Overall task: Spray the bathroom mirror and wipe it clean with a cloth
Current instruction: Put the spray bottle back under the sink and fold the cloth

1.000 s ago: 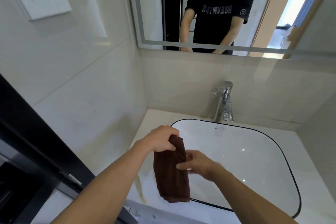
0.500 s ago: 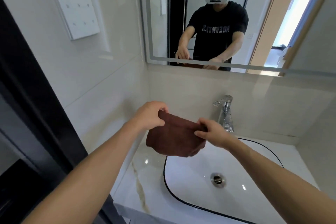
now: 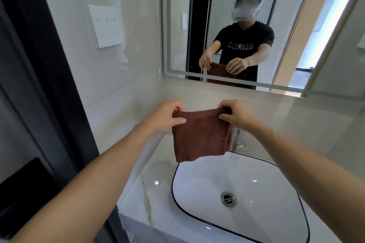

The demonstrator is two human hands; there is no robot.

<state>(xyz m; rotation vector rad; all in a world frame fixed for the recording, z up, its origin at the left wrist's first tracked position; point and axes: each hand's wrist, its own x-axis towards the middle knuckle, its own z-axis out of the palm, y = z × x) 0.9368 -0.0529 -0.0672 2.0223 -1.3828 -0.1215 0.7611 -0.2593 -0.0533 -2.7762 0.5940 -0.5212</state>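
A brown cloth (image 3: 201, 136) hangs in the air in front of the person, above the near-left rim of the basin and below the mirror, folded so that it shows as a rough square with its lower edge loose. Its top edge is stretched between two hands. The left hand (image 3: 167, 116) has its grip closed on the upper left corner, thumb in front and fingers curled behind. The right hand (image 3: 236, 113) has its grip pinched shut on the upper right corner, where the fabric bunches a little under the fingertips. Both forearms are bare and reach in from the lower corners of the view. Behind the cloth's right edge a part of the chrome faucet (image 3: 241, 141) shows, most of it hidden by the fabric and the right wrist. Below lies a white basin (image 3: 256, 175) with a thin black rim and a metal drain (image 3: 228, 198) at its bottom, set into a pale marble table (image 3: 150, 193) with a tan vein. Above the backsplash the mirror (image 3: 276, 25) hangs on the wall, with a light strip along its border; it reflects the person in a black T-shirt holding the cloth with both hands, and a bright doorway behind. On the left wall, a white switch panel (image 3: 106, 25) sits beside a dark door frame (image 3: 35, 65).
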